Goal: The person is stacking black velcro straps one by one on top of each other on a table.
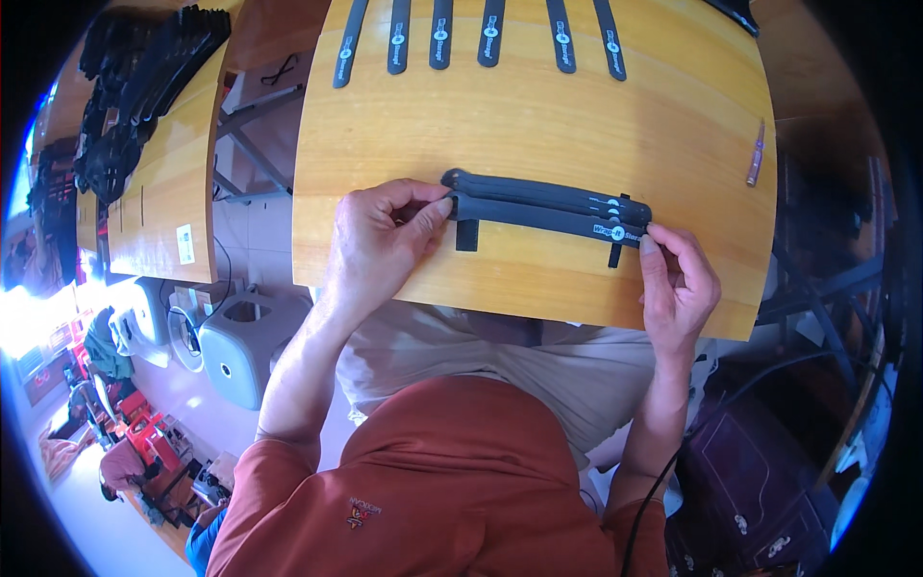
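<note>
A black strap (pixel 548 220) with white print near one end stretches between my two hands over the wooden table. My left hand (pixel 380 231) pinches its left end between thumb and fingertips. At the other end, my right hand (pixel 681 279) has thumb and forefinger closed on the strap's tip. Just beyond it lie more black straps (pixel 538 188), stacked close together, their exact number hard to make out. Two narrow black strips stick out toward me from under the straps, a wider one (pixel 467 237) by my left hand and a thinner one (pixel 614 255) near my right.
Several similar black straps (pixel 490 34) lie spaced in a row along the table's far side. A slim purplish pen-like tool (pixel 757 154) rests near the right edge. Another table (pixel 173 221) at the left carries a heap of black straps (pixel 144 87). A grey stool (pixel 234 351) stands below it.
</note>
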The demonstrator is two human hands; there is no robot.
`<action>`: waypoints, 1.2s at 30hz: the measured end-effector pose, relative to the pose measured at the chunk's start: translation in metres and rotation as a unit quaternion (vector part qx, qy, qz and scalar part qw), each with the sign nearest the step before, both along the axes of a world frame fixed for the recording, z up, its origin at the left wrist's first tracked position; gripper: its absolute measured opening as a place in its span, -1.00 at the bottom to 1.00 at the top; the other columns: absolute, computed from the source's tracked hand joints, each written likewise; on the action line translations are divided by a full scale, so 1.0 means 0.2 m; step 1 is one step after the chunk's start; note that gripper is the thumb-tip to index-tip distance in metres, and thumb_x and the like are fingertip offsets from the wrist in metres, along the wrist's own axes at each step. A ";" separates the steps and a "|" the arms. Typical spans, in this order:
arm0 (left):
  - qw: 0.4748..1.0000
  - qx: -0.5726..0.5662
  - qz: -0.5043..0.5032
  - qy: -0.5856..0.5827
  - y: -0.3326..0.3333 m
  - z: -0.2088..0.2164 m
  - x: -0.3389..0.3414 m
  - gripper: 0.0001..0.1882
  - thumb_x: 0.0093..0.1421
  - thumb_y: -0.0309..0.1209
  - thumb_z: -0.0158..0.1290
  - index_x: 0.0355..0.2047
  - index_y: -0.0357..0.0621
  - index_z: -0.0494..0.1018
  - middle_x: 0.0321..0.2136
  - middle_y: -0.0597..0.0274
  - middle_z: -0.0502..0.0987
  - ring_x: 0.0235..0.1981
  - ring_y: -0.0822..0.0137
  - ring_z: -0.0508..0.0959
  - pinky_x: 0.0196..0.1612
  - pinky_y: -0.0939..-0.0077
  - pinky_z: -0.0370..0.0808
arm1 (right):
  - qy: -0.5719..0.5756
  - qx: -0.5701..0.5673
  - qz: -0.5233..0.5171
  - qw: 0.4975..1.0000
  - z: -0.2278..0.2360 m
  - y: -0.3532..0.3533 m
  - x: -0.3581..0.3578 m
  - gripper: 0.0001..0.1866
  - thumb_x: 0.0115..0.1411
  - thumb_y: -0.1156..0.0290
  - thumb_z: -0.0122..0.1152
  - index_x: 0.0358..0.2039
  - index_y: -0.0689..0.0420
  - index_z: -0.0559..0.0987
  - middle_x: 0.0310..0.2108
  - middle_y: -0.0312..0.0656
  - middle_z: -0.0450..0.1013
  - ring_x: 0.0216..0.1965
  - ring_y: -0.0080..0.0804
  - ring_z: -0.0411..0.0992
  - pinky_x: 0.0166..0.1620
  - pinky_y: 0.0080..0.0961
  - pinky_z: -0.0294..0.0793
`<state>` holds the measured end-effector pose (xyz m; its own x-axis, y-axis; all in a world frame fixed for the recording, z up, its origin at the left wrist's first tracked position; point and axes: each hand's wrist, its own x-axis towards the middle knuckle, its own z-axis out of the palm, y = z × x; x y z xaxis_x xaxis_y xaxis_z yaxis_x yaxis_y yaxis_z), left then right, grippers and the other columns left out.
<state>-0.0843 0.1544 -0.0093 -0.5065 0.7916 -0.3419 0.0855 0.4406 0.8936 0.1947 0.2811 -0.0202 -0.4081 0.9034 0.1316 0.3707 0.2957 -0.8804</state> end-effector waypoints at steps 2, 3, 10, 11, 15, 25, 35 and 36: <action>1.000 -0.002 -0.009 -0.004 0.00 0.01 -0.01 -0.86 0.33 -0.52 0.20 -0.18 -0.37 0.64 -0.56 0.32 0.60 -0.56 0.63 0.48 -0.46 0.67 0.43 | 0.000 -0.001 0.002 1.000 0.00 0.01 0.00 -0.88 0.28 0.63 0.30 -0.17 0.32 0.64 -0.31 -0.17 0.55 -0.38 -0.58 0.51 -0.41 -0.71 0.45; 1.000 -0.003 -0.009 -0.004 0.00 0.01 -0.01 -0.86 0.33 -0.52 0.20 -0.18 -0.37 0.64 -0.56 0.32 0.60 -0.56 0.63 0.48 -0.46 0.67 0.43 | 0.002 0.006 0.001 1.000 -0.01 0.01 0.00 -0.89 0.28 0.64 0.30 -0.18 0.32 0.64 -0.32 -0.17 0.55 -0.38 -0.59 0.50 -0.42 -0.72 0.44; 1.000 -0.020 -0.010 -0.008 0.00 0.01 -0.01 -0.85 0.31 -0.51 0.22 -0.18 -0.37 0.64 -0.54 0.31 0.61 -0.53 0.65 0.49 -0.45 0.67 0.43 | -0.001 0.030 0.004 1.000 -0.02 0.02 -0.01 -0.89 0.26 0.66 0.30 -0.20 0.31 0.64 -0.35 -0.20 0.53 -0.43 -0.63 0.44 -0.45 -0.74 0.35; 1.000 -0.019 -0.009 -0.011 -0.01 0.01 -0.02 -0.85 0.30 -0.51 0.23 -0.18 -0.37 0.64 -0.54 0.31 0.62 -0.52 0.64 0.50 -0.45 0.67 0.44 | -0.002 0.029 0.004 1.000 -0.02 0.02 -0.01 -0.89 0.26 0.66 0.30 -0.20 0.31 0.64 -0.35 -0.20 0.53 -0.43 -0.63 0.44 -0.45 -0.74 0.35; 0.999 -0.027 -0.010 0.020 -0.01 0.00 -0.02 -0.85 0.29 -0.51 0.24 -0.20 -0.37 0.64 -0.54 0.29 0.63 -0.51 0.63 0.52 -0.43 0.65 0.45 | -0.013 0.056 0.014 0.998 -0.03 0.03 -0.01 -0.89 0.24 0.66 0.31 -0.20 0.31 0.64 -0.36 -0.20 0.53 -0.46 -0.65 0.42 -0.48 -0.75 0.29; 0.999 -0.031 -0.009 0.026 0.00 0.00 -0.02 -0.86 0.24 -0.53 0.26 -0.23 -0.37 0.65 -0.54 0.28 0.64 -0.51 0.61 0.55 -0.42 0.64 0.47 | -0.012 0.074 0.009 0.997 -0.03 0.04 -0.01 -0.90 0.24 0.63 0.33 -0.22 0.30 0.64 -0.36 -0.21 0.54 -0.47 -0.65 0.41 -0.49 -0.73 0.29; 0.999 -0.029 0.008 0.015 0.00 0.00 -0.01 -0.88 0.22 -0.56 0.27 -0.24 -0.37 0.64 -0.53 0.30 0.63 -0.50 0.62 0.55 -0.41 0.67 0.48 | -0.025 0.069 0.001 0.997 -0.03 0.02 -0.03 -0.90 0.24 0.64 0.33 -0.22 0.29 0.65 -0.37 -0.21 0.54 -0.48 -0.65 0.42 -0.49 -0.74 0.29; 0.999 -0.029 0.007 0.015 0.00 0.00 -0.01 -0.88 0.22 -0.56 0.27 -0.24 -0.37 0.64 -0.53 0.30 0.63 -0.50 0.62 0.55 -0.41 0.67 0.48 | -0.024 0.074 0.002 0.997 -0.03 0.02 -0.03 -0.90 0.24 0.65 0.33 -0.23 0.29 0.65 -0.37 -0.20 0.54 -0.48 -0.65 0.42 -0.50 -0.74 0.28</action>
